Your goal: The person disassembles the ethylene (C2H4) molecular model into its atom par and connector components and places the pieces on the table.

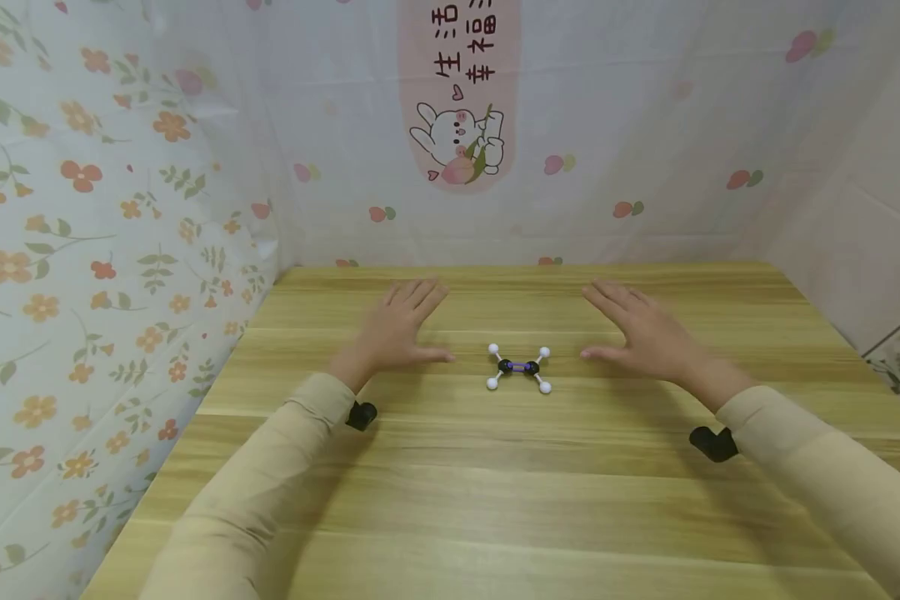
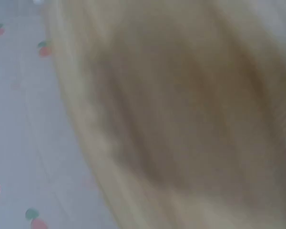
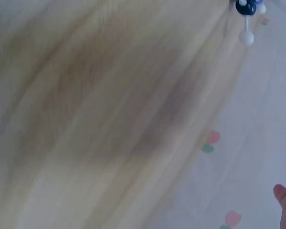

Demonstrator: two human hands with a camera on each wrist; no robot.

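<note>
A ball-and-stick molecular model (image 1: 520,367) lies on the wooden table. It has two black balls joined by a purple double link, and white balls on short sticks at both ends. To its left is my left hand (image 1: 401,329), fingers straight and thumb pointing toward the model, holding nothing. My right hand (image 1: 641,333) mirrors it on the other side, also spread and apart from the model. The right wrist view catches one end of the molecular model (image 3: 246,21) at its top edge and fingertips (image 3: 281,193) at its right edge.
The wooden tabletop (image 1: 495,500) runs back to a hanging cloth (image 1: 607,100) with fruit prints and a cartoon rabbit. A flower-patterned cloth (image 1: 67,292) hangs along the left side. Black wrist-worn pieces (image 1: 714,443) show beneath both beige sleeves.
</note>
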